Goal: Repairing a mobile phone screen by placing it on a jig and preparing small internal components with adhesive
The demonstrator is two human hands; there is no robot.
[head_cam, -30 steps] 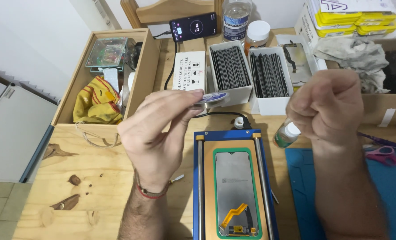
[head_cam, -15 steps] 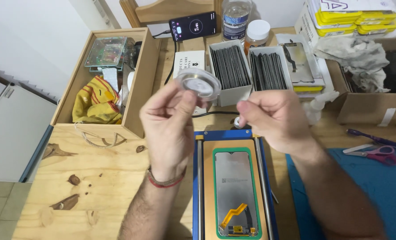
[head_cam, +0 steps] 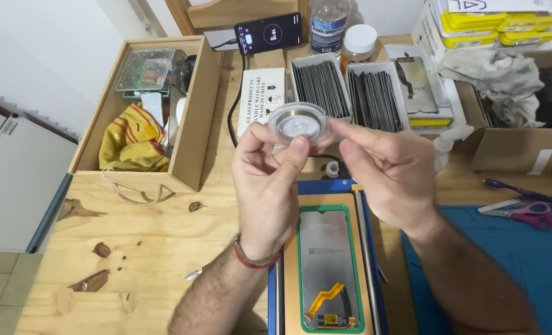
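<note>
A small round spool (head_cam: 299, 123) of clear plastic, wound with fine pale wire, is held up above the middle of the bench (head_cam: 145, 236). It is a flat disc with its broad face turned toward the camera and tipped slightly back, so its axle points roughly at the viewer and it has no long axis. The left hand (head_cam: 268, 186) grips it from below, thumb pressed on the near rim, the other fingers curled behind the far side. The right hand (head_cam: 390, 170) meets it from the right — forefinger and thumb pinched together at the spool's edge, the remaining fingers loosely bent; whether they hold the wire end cannot be told. Directly below the hands lies a dark phone screen panel (head_cam: 328, 267) with an orange flex cable, set in a green-edged frame on a blue mould. Farther off stand two white boxes of thin dark panels (head_cam: 350, 90), and at the right edge lie pink-handled scissors (head_cam: 524, 214) on a blue mat.
</note>
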